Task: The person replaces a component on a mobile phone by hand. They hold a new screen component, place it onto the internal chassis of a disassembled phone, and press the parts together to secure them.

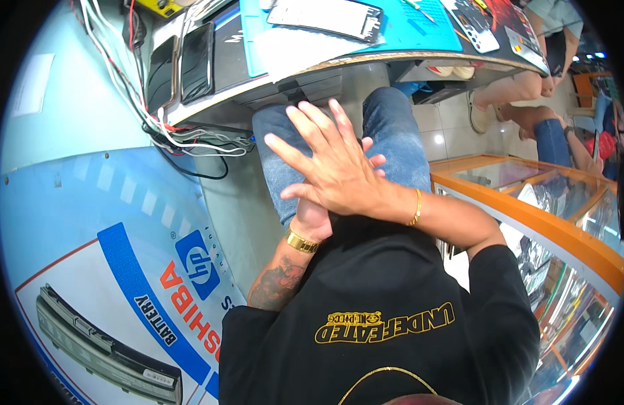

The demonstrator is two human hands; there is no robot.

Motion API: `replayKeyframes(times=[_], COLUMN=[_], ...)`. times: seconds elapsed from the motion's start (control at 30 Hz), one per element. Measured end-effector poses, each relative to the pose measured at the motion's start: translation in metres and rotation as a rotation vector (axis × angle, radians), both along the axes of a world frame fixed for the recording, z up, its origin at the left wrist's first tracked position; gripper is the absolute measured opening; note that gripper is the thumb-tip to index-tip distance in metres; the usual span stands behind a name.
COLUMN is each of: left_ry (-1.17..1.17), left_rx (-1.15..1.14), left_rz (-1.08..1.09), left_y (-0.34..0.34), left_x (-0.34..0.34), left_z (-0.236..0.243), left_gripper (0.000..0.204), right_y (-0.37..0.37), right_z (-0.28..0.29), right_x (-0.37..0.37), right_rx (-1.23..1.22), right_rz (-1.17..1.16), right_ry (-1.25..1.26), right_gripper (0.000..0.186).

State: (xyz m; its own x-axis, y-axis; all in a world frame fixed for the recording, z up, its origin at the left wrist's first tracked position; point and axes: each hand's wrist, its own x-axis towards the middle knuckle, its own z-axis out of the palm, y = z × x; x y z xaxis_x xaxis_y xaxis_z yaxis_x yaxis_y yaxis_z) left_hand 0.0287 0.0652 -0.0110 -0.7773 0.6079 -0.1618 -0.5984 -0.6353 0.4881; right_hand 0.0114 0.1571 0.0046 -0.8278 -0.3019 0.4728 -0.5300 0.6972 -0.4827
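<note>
My right hand (332, 165) lies over my left, its back facing up and its fingers spread apart. A gold bracelet (416, 206) circles the right wrist. Underneath, my left hand (313, 219) is mostly covered; its lower palm shows, and a few fingertips stick out past the right hand's edge. On the left wrist sits a gold watch (302, 241). Both hands touch each other above my lap, in front of the jeans (396, 131), and no object shows in either. Above them, on the workbench, a blue mat (433, 37) bears a flat pale device with a dark end (325, 16).
Two dark-screened devices, one a tablet (198, 62), lie at the bench's left. Cables (184, 140) hang over that corner. A phone's back panel (477, 34) and a screwdriver (420, 10) lie farther right. A wood-framed glass showcase (528, 196) stands at my right; other people sit beyond.
</note>
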Motion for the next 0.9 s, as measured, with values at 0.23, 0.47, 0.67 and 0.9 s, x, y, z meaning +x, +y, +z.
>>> replayKeyframes(times=[0.23, 0.47, 0.67, 0.9], left_ry=[-0.319, -0.174, -0.053, -0.082], left_rx=[0.009, -0.512, -0.438, -0.575], left_rz=[-0.317, -0.044, -0.425, -0.577], left_y=[-0.013, 0.0, -0.007, -0.04], left_x=[-0.002, 0.002, -0.021, -0.053], left_z=[0.005, 0.034, 0.013, -0.055], left_gripper=[0.083, 0.059, 0.056, 0.035], right_y=[0.033, 0.07, 0.128, 0.209], right_z=[0.027, 0.056, 0.024, 0.021], right_x=[-0.064, 0.034, 0.202, 0.354], right_rx=[0.087, -0.559, -0.191, -0.06], right_rz=[-0.15, -0.29, -0.447, -1.863], right_ry=[0.327, -0.225, -0.686, -1.03], right_gripper=[0.052, 0.037, 0.035, 0.064])
